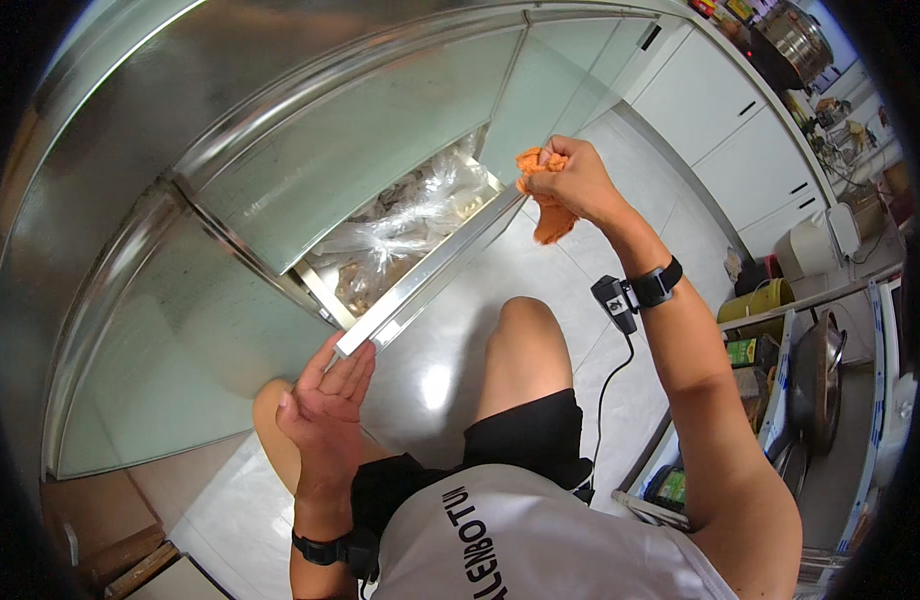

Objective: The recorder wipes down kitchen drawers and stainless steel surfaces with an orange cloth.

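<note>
A glass-fronted drawer with a metal top edge (430, 264) stands pulled out of a curved-looking cabinet. Clear plastic bags (400, 225) fill it, some with brownish contents that I cannot make out. My right hand (572, 180) grips an orange cloth (556, 217) at the drawer's far right corner; part of the cloth is bunched between my fingers. My left hand (332, 394) is palm up with its fingers spread a little, at the near left corner of the drawer front, its fingertips partly behind or under the edge. It holds nothing.
Greenish glass panels (370, 135) flank the drawer. White cupboards (715, 97) stand at the upper right, with a steel pot (797, 45) above them. To the right are an olive bucket (756, 301) and a metal rack (876, 390) with pans. My knees are close below the drawer.
</note>
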`<state>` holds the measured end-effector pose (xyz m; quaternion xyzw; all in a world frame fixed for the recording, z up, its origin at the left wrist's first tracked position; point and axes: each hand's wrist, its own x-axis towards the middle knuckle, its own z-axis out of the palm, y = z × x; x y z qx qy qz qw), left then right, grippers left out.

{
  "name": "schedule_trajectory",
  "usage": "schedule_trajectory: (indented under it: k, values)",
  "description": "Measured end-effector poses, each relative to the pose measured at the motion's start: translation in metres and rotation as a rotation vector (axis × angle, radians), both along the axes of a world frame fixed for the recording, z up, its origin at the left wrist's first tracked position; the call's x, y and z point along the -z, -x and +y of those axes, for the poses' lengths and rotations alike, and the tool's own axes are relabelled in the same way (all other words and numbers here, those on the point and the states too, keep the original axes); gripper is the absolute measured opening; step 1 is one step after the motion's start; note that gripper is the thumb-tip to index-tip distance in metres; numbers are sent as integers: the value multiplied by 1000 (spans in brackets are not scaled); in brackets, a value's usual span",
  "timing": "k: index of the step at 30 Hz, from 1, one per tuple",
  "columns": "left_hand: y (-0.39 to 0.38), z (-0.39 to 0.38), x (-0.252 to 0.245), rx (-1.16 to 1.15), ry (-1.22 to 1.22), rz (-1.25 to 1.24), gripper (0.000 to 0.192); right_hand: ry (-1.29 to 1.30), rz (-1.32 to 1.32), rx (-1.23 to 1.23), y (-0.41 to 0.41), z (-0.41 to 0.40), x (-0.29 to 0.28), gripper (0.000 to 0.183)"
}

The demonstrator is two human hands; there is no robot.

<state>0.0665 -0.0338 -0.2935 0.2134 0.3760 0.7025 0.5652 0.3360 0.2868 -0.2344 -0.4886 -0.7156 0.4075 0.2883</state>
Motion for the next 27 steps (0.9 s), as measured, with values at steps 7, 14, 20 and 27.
schedule_trajectory:
  k: [7, 14, 20, 27]
  values:
    - [-4, 3, -9, 8, -27, 12, 91, -109, 149, 57, -11, 27, 11, 25]
    - [-1, 3, -2, 6, -28, -27, 87, -1, 169, 41, -10, 18, -8, 23]
    - [-3, 0, -5, -6, -6, -22, 88, -7, -13, 6, -6, 21, -3, 24]
    - [-2, 2, -8, -2, -13, 6, 89, -385, -321, 193, -18, 41, 3, 21]
